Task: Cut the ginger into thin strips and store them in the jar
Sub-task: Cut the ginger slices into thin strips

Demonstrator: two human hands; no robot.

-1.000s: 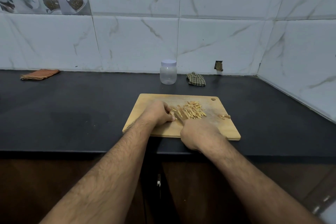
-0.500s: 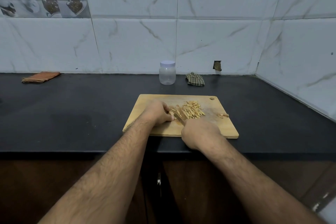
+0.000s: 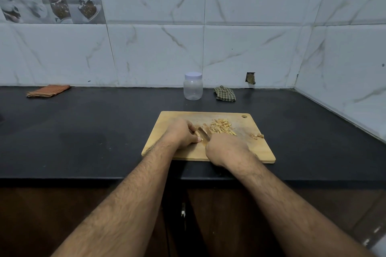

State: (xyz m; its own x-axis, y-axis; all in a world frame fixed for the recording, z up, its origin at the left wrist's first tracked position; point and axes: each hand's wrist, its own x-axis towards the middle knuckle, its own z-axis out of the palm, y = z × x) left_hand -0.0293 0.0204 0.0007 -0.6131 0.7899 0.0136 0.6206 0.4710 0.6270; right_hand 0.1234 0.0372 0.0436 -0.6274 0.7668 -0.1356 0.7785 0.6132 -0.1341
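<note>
Behind the cutting board (image 3: pixel 265 152), where fingers (image 3: pixel 195 139) grip ginger (image 3: pixel 203 126) and knife (image 3: pixel 204 134), stands a jar (image 3: pixel 193 87).

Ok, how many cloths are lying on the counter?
2. An orange cloth lies at the far left by the wall; a green checked cloth lies just right of the jar. None seem hidden.

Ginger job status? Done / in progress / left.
Done: a pile of thin ginger strips lies on the cutting board. In hand: left hand steadies the remaining ginger, right hand works the knife. Left: the jar stands behind the board, lidded and looks empty.
</note>
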